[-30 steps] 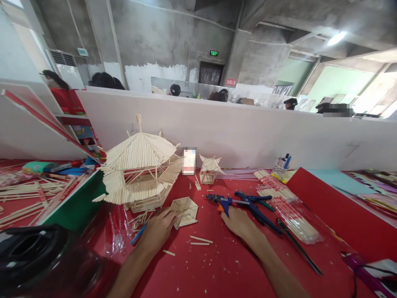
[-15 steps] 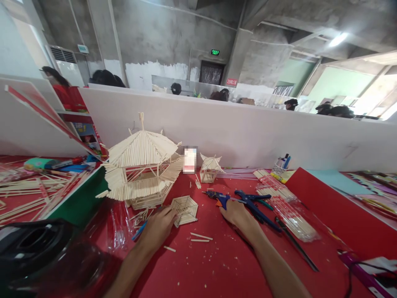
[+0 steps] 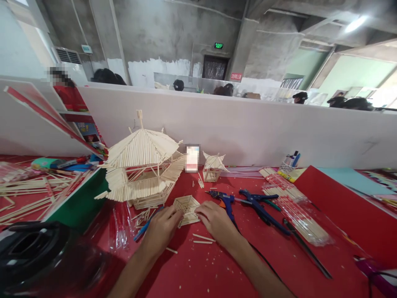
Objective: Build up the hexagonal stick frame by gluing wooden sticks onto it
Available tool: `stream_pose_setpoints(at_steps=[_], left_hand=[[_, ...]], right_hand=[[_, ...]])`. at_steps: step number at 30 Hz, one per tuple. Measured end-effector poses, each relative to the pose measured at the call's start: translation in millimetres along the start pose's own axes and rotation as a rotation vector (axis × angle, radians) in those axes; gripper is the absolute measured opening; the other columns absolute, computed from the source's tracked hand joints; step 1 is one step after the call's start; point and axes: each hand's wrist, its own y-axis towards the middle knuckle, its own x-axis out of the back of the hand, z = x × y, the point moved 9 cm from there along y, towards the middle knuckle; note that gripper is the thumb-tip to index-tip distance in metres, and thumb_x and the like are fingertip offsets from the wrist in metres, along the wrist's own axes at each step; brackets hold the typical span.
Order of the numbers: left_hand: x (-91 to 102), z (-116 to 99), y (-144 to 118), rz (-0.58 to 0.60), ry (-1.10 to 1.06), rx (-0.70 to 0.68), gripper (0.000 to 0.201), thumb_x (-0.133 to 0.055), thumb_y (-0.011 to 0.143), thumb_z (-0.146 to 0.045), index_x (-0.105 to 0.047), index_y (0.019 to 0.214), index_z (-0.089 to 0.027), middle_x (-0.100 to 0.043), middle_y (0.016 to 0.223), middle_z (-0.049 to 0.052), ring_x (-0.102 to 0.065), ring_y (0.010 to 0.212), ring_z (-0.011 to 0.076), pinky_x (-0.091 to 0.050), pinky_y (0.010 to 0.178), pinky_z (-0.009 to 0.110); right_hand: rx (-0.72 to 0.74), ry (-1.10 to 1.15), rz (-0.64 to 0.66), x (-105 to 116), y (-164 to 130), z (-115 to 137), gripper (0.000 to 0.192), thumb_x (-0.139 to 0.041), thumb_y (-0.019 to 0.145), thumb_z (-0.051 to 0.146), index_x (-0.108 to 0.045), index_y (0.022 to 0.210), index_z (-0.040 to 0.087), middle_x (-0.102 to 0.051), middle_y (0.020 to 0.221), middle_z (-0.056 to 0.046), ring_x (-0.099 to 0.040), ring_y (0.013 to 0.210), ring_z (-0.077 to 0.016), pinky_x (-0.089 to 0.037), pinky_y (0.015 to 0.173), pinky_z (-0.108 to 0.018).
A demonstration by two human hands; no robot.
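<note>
On the red tabletop lies a small six-sided panel of wooden sticks (image 3: 187, 207), set in rings like a web. My left hand (image 3: 164, 221) holds its left edge, fingers bent together. At the opposite edge, my right hand (image 3: 215, 217) pinches the panel's right side with curled fingertips. A blue glue gun (image 3: 227, 201) rests on the table just beyond my right hand, its cord running toward me. Behind my left hand stands a large stick-built pavilion model (image 3: 144, 165) with a sloped roof. Loose sticks (image 3: 203, 240) lie in front of the panel.
A small stick pavilion (image 3: 213, 167) stands at the back. Blue pliers (image 3: 262, 209), a dark thin tool (image 3: 307, 248) and bagged sticks (image 3: 305, 219) lie right. A dark transparent container (image 3: 46, 260) fills the near left. A white partition (image 3: 248, 124) closes the back.
My right hand has let go of the glue gun and moved left to the panel's right edge. My left hand stays at the left edge. The view has shifted slightly.
</note>
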Motion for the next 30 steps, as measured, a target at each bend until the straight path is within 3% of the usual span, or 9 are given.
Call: stream_pose_setpoints(at_steps=[11, 19, 30], left_hand=[[4.3, -8.0, 2.1, -0.065, -0.006, 0.001, 0.017, -0.049, 0.099, -0.023, -0.063, 0.091, -0.019, -0.059, 0.077, 0.002, -0.054, 0.070, 0.0181, -0.039, 0.067, 0.029], [1.6, 0.4, 0.7, -0.079, -0.179, 0.081, 0.019, -0.044, 0.102, -0.025, -0.061, 0.097, -0.020, -0.065, 0.085, 0.003, -0.060, 0.079, 0.0173, -0.045, 0.073, 0.028], [7.8, 2.4, 2.4, -0.109, -0.134, 0.115, 0.025, -0.041, 0.102, -0.035, -0.061, 0.100, -0.019, -0.068, 0.084, 0.004, -0.063, 0.077, 0.0188, -0.046, 0.072, 0.029]], right_hand=[[-0.030, 0.044, -0.084, 3.2, -7.7, -14.1, 0.013, -0.066, 0.086, 0.007, -0.066, 0.087, 0.020, -0.070, 0.083, -0.003, -0.065, 0.080, -0.0197, -0.049, 0.074, -0.029], [-0.085, 0.084, -0.110, 8.2, -12.8, -23.0, 0.010, -0.066, 0.087, 0.011, -0.065, 0.084, 0.020, -0.070, 0.083, -0.002, -0.065, 0.079, -0.0187, -0.048, 0.073, -0.028], [-0.054, 0.139, -0.129, 6.7, -14.0, -14.7, 0.013, -0.059, 0.092, 0.016, -0.067, 0.083, 0.021, -0.071, 0.082, -0.004, -0.066, 0.080, -0.0189, -0.050, 0.075, -0.029]])
